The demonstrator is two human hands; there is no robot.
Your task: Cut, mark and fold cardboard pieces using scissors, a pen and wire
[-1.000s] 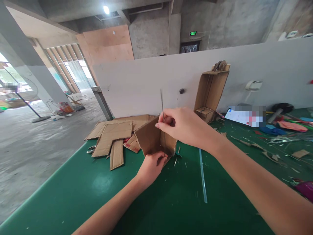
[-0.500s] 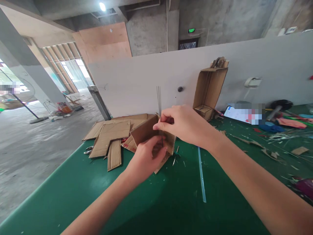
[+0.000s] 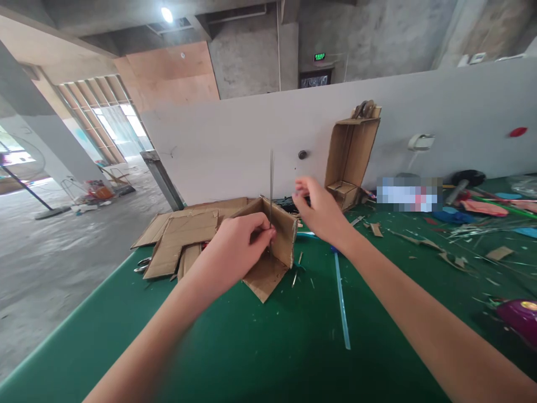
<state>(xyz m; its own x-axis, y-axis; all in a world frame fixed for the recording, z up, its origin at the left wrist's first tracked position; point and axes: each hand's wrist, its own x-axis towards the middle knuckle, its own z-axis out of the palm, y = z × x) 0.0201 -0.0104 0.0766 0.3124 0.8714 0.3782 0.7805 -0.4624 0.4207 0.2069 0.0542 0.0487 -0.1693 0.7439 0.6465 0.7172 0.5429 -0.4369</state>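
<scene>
My left hand (image 3: 237, 246) pinches a thin metal rod (image 3: 271, 179) that stands upright against a folded brown cardboard piece (image 3: 274, 240) on the green table (image 3: 210, 347). The rod rises well above my fingers. My right hand (image 3: 318, 210) hovers just right of the cardboard, behind its far edge, fingers loosely curled and holding nothing that I can see. It is slightly blurred.
Flat cardboard sheets (image 3: 180, 238) lie to the left, scissors (image 3: 142, 264) at their edge. An upright cardboard box (image 3: 352, 154) leans on the grey partition (image 3: 235, 151). A clear blue strip (image 3: 340, 296) lies on the table. Tools and scraps (image 3: 474, 224) clutter the right side.
My right hand has let go of the rod and moved right and back. My left hand rose from the cardboard's base and took hold of the rod.
</scene>
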